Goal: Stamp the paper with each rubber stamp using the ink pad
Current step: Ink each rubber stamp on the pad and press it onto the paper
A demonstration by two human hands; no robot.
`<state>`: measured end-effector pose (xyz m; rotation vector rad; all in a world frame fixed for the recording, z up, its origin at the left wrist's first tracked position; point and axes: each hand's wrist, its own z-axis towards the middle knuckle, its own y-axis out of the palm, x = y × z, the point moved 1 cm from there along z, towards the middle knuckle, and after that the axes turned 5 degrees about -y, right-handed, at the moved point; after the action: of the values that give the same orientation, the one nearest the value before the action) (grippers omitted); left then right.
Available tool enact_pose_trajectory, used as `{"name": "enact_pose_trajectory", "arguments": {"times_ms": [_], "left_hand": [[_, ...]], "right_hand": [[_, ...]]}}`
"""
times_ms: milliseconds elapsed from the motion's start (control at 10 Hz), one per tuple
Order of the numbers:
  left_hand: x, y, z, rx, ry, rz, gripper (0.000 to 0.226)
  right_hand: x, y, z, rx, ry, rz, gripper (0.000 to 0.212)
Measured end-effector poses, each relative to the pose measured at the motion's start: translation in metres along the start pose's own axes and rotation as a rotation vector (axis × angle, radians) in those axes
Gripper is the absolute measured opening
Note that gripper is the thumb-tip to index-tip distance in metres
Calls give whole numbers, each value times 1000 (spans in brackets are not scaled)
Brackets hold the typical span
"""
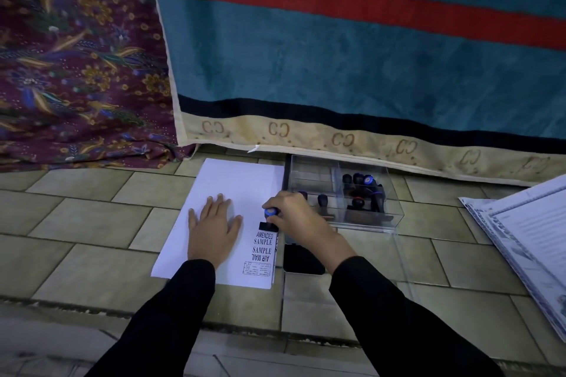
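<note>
A white sheet of paper (235,180) lies on the tiled floor. Along its right edge run several stamped marks (263,246), among them AMENDED SAMPLE, SAMPLE and AIR MAIL. My left hand (214,223) rests flat on the sheet with fingers spread. My right hand (294,217) grips a rubber stamp (270,219) with a blue-topped knob, its black base pressed on the paper just above the marks. A dark ink pad (303,260) lies right of the paper, partly under my right wrist. A clear plastic box (312,174) behind it holds several more black-handled stamps (364,193).
A teal blanket with a red stripe (352,55) hangs down behind the box and paper. Purple patterned cloth (76,70) lies at the back left. A printed framed sheet (533,239) rests on the floor at the right. A floor step edge (92,309) crosses near me.
</note>
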<state>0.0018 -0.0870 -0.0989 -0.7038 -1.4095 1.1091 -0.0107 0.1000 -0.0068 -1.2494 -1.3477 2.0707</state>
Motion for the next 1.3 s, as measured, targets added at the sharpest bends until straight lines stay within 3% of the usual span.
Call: {"name": "enact_pose_trajectory", "arguments": {"times_ms": [400,700,1000,1100,1200,1300], "left_hand": [[-1,1,1,12,-1,-19,52],[5,-1,4,9,-55,-6,53],[7,1,2,56,-60,-7,53],[7,0,2,69,-61,-8,52],[8,0,1,77,-52,-18,49],[7,0,1,77,-55,-12,50]], "right_hand": [[0,12,7,-51,-18,-59,25],[0,18,15,-69,-5,-92,12],[3,18,15,-64,-1,-51,17],[9,12,15,-11,29,-17,26],[26,-16,11,236,165,278,36],[44,-46,8,411,216,323,29]]}}
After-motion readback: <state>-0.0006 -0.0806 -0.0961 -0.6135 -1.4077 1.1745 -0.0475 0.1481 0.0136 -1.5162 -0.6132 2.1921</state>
